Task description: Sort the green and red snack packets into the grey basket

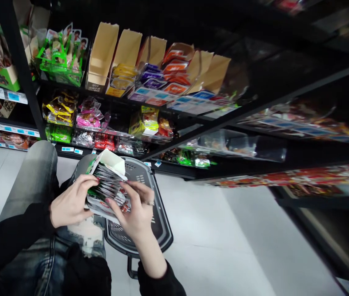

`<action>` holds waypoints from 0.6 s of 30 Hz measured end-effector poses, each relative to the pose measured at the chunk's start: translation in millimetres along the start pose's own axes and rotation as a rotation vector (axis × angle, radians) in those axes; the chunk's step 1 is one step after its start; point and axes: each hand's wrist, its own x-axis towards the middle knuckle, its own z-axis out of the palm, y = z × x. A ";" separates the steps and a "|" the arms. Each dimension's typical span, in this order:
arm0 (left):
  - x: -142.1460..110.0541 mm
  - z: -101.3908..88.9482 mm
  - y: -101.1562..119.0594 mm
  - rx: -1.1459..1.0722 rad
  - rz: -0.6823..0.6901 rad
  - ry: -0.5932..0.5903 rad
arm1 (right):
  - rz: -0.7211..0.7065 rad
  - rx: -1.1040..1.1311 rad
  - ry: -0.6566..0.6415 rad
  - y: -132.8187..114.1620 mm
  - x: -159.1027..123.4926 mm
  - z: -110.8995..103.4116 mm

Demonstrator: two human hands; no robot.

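An open carton (114, 161), white inside with green on its outside, is tilted above my knee. Tightly stacked snack packets (108, 183) with thin silvery edges fill it. My left hand (72, 200) grips the carton's left side, its fingertips at the packets' edge. On the opposite side, my right hand (139, 209) has its thumb and fingers bent around the packets' right edge, and a ring shows on one finger. Whether the right fingers pinch a single packet or the whole stack, I cannot tell. Beneath the hands is a dark grey shopping basket (162, 224), partly covered by them.
Black shelves ahead hold open cardboard display boxes (102, 53) and bagged snacks (59, 107) in clear bins. A slanting black shelf post (23, 70) stands at left. White floor tiles (205, 238) extend right of the basket. My jeans-clad knee (40, 164) is close to the lowest shelf.
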 end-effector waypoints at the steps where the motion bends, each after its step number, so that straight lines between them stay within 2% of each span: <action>1: 1.9 -0.2 -0.3 0.013 -0.027 -0.026 | 0.011 0.012 0.016 -0.9 -2.0 0.0; 3: 7.0 -2.3 -0.8 0.067 -0.054 -0.104 | 0.043 0.055 0.010 -3.0 -4.8 -1.6; 6: 14.5 -6.1 -3.9 0.114 -0.034 -0.196 | 0.109 0.228 -0.089 -5.5 -7.8 -6.8; 9: 17.5 -5.3 -10.0 0.117 -0.002 -0.221 | 0.183 0.463 -0.145 -4.2 -12.1 -8.5; 11: 17.0 -2.6 -13.9 0.118 0.009 -0.215 | 0.258 0.612 -0.103 -0.2 -16.5 -4.0; 13: 15.7 0.4 -17.0 0.117 0.017 -0.207 | 0.397 0.691 0.012 5.9 -20.1 4.6; 15: 15.3 2.0 -19.0 0.108 0.052 -0.203 | 0.602 0.665 0.109 12.6 -20.5 13.8; 16: 15.9 2.2 -19.4 0.104 0.083 -0.206 | 0.697 0.636 0.108 15.8 -19.2 17.6; 18: 18.4 1.1 -18.6 0.105 0.153 -0.221 | 0.809 0.604 -0.029 20.4 -13.8 21.5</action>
